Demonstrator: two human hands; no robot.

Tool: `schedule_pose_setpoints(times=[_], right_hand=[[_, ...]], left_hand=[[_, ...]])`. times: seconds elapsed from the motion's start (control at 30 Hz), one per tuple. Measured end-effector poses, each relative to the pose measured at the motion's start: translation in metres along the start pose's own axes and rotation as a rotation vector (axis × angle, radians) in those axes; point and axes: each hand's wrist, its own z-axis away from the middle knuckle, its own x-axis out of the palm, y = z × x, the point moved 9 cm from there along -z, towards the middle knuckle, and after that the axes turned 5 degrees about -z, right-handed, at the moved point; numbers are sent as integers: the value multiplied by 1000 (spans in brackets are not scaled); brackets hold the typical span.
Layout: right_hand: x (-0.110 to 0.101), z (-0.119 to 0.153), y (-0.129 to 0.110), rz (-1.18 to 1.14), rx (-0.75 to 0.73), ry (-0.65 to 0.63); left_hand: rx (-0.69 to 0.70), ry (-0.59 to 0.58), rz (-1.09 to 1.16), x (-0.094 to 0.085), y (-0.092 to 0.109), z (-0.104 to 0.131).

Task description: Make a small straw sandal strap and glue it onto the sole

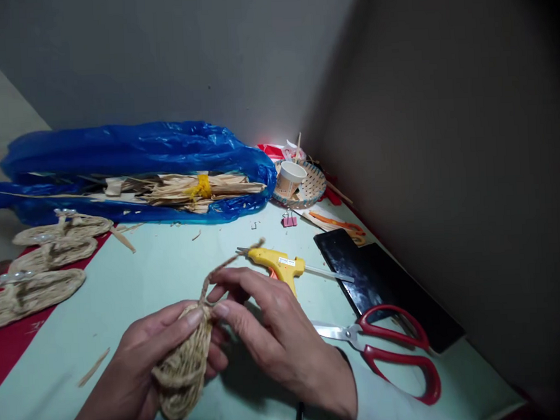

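A small woven straw slipper [184,356] is tilted, toe end up, in my left hand [147,352], the thumb pressing on its front and the other fingers behind. From its upper end a twisted straw cord [213,273] sticks up and to the right. My right hand [271,328] is closed at that end, thumb and index finger at the base of the cord; the exact pinch point is partly hidden. Just beyond the right hand lies a yellow glue gun [277,261] with a clear glue stick in its back. Scissors with red handles [397,347] lie right of the right wrist.
Several finished straw slippers [37,295] lie at the left on red cloth. A blue plastic bag [119,146] holds a straw bundle [181,191]. Behind are a woven basket [313,187], a paper cup [290,178], a pink binder clip [289,221], orange scissors [336,222] and black flat objects [385,286].
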Motion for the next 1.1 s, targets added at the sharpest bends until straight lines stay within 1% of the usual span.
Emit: schedule_pose_setpoints(times=[0.1,0.2,0.3,0.57,0.7,0.87,1.1], right_hand=[[-10,1,8,-52,81,81],[-15,0,13,-97,108,120],[-15,0,19,-102,126,114],[-6,-1,36,-165,175,42],[-8,-1,31,-116,168,53],[-17,3,18,-20,129,129],[-21,1,18,-24,112,177]], left_hand=[[56,32,20,-5,7,-7],[60,80,40,-8,10,-8],[46,95,55,-7,9,-7],[65,65,104,-8,9,-5],[56,81,133,-10,9,-2],[19,71,152,-7,7,-2],[-24,-1,176,2,1,-2]])
